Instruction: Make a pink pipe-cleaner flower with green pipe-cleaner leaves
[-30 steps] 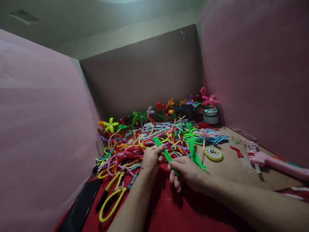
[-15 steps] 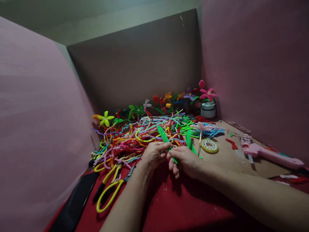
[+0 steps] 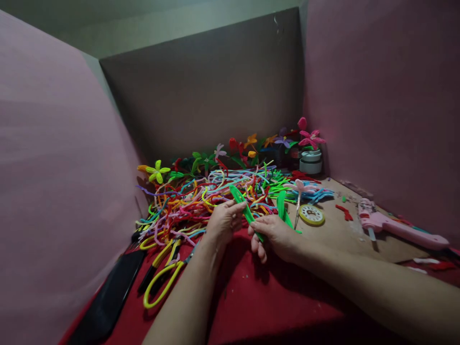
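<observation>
Green strip still gripped by fingers of L hand & R hand, now farther apart.

Fuzzy, matt green strip in your hands; same fuzzy look on the heaped stems. Red cloth matt. Glue gun smooth pink plastic. Black slab smooth, slightly glossy. Scissor handles smooth yellow.

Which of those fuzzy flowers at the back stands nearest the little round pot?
The bright pink, open-petalled flower, right above the pale lidded pot; the yellow-green flower is far off at the left end.
</observation>
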### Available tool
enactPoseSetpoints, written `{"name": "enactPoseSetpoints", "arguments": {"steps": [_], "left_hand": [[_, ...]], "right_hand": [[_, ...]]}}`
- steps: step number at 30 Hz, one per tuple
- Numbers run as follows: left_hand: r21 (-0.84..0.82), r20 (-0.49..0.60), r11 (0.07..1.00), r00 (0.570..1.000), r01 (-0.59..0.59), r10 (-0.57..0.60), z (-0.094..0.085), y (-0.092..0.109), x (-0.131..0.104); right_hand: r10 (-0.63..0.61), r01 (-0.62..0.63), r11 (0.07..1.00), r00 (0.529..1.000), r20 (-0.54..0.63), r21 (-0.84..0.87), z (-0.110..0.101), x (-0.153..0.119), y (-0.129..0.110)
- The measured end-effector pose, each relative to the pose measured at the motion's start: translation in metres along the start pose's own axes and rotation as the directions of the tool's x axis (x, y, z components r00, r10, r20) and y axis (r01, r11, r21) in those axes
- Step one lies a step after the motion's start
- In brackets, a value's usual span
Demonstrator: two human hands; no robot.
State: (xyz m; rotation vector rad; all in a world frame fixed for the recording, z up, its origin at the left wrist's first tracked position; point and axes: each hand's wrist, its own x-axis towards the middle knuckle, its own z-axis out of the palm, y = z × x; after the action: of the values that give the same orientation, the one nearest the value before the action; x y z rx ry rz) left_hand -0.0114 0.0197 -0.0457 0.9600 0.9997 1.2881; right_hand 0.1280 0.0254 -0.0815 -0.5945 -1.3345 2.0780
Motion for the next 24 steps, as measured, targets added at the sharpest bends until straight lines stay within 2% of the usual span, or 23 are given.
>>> {"name": "enactPoseSetpoints", "arguments": {"steps": [3, 10, 18, 24], "left_hand": [[-0.08, -0.019, 0.996, 0.999, -0.034, 0.033, -0.007, 0.008, 0.0], [-0.09, -0.05, 0.992, 0.995, -0.089, 0.085, -0.014, 0.013, 0.002], [-0.108, -0.233, 0.986, 0.968, -0.125, 0.097, -0.008, 0.012, 0.002], [0.013, -0.185, 0.99, 0.973, -0.138, 0.138, 0.001, 0.004, 0.001]], "right_hand": [[0.044, -0.044, 0.999, 0.997, 0.062, -0.002, 0.001, -0.002, -0.001], [0.077, -0.075, 0.997, 0.989, 0.127, -0.015, 0.002, -0.005, -0.001], [0.026, -0.024, 1.0, 0.989, 0.145, -0.02, 0.001, -0.006, 0.0], [-0.011, 0.011, 1.0, 0.996, 0.092, -0.002, 0.004, -0.005, -0.005]]}}
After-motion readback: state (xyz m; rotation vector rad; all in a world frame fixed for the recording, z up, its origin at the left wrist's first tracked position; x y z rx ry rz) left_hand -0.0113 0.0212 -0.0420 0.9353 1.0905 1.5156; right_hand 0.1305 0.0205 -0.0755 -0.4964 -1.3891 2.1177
